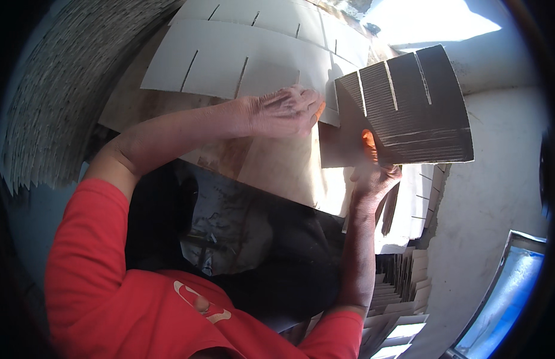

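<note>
My right hand [376, 176] grips a slotted cardboard sheet [415, 119] by its near edge. The sheet is tilted up, its dark shaded side toward me, with several narrow slots cut in from the far edge. Bright orange shows at the thumb. My left hand [286, 110] is closed, fingers bent together, over the near edge of a pale slotted cardboard sheet [217, 54] lying flat. Orange shows at its fingertips too, and what they pinch, if anything, is hidden. Both sheets meet or overlap just right of my left hand.
Under the sheets is a worn brown board [277, 173] across my lap. A tall stack of cardboard [80, 78] stands at the left. More slotted cardboard pieces [403, 281] are piled low at the right, beside a pale wall [487, 179]. A blue framed object [502, 293] sits lower right.
</note>
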The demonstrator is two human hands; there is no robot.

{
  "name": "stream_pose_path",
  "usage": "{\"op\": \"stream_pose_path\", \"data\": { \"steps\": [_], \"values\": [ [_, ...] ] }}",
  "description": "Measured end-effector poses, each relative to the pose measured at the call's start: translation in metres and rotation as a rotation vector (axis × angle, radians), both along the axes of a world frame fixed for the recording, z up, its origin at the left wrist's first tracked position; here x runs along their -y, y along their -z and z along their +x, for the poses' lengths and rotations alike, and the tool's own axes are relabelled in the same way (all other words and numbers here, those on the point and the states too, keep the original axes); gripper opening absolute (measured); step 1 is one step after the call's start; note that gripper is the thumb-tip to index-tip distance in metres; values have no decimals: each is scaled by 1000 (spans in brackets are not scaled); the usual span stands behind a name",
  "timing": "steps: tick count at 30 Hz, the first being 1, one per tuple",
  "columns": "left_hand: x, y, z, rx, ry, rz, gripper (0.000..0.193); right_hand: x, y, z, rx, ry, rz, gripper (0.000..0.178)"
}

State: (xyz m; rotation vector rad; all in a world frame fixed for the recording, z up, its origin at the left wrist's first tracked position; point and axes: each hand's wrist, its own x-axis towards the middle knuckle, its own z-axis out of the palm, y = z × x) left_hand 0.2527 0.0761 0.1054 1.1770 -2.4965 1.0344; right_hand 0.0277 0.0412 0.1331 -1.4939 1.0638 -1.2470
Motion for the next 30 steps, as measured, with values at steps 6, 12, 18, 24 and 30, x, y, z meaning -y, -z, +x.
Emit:
{"op": "stream_pose_path", "data": {
  "steps": [6,12,18,24,30],
  "values": [
    [-42,-7,-26,-19,56,70,30,3,11,10,36,-23,35,14],
    [-44,2,-18,-659,71,318,43,-2,13,26,-29,38,194,15],
    [59,7,33,-609,-319,106,49,-6,4,38,-45,64,207,10],
    [108,33,61,-173,-416,224,28,-1,11,37,-93,47,203,3],
    [91,37,56,-160,-146,141,25,5,21,35,-69,42,200,6]
  ]
}}
